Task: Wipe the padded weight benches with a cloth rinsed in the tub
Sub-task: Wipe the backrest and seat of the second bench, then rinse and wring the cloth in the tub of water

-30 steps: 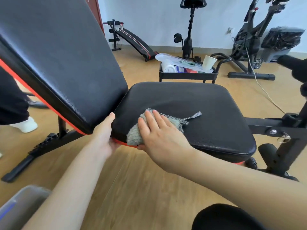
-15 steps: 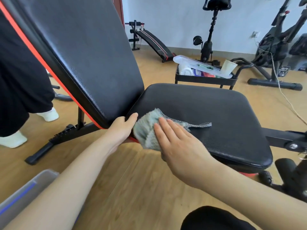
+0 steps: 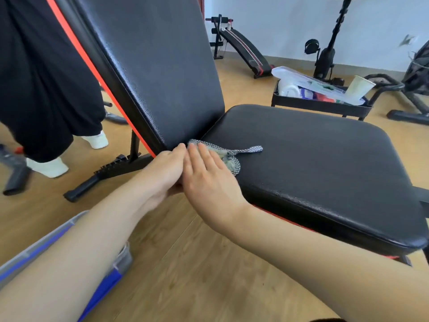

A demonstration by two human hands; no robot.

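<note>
The fingers (image 3: 204,156) of the right hand (image 3: 209,180) lie straight and close together, pressed flat on a crumpled grey cloth with a chequered mesh edge (image 3: 232,159). One mesh strip trails out to their right. Under them is the near corner of the black padded seat (image 3: 313,170), right at the gap where it meets the black padded backrest with red piping (image 3: 151,66), which slopes up and away to their left.

Touching them on the left is the left hand (image 3: 162,173), set against the seat's corner. It is blurred and partly hidden, so I cannot tell whether its fingers grip the edge or only rest there.

Below and left of both hands, a grey plastic tub with a blue band (image 3: 53,233) sits on the wooden floor, within reach for rinsing.

The work looks to be mid-wipe on this seat. The black vinyl shows no clear wet mark, so what is already wiped cannot be judged. The far half of the seat, the backrest and probably the black sit-up bench (image 3: 243,49) by the far wall may remain.
</note>
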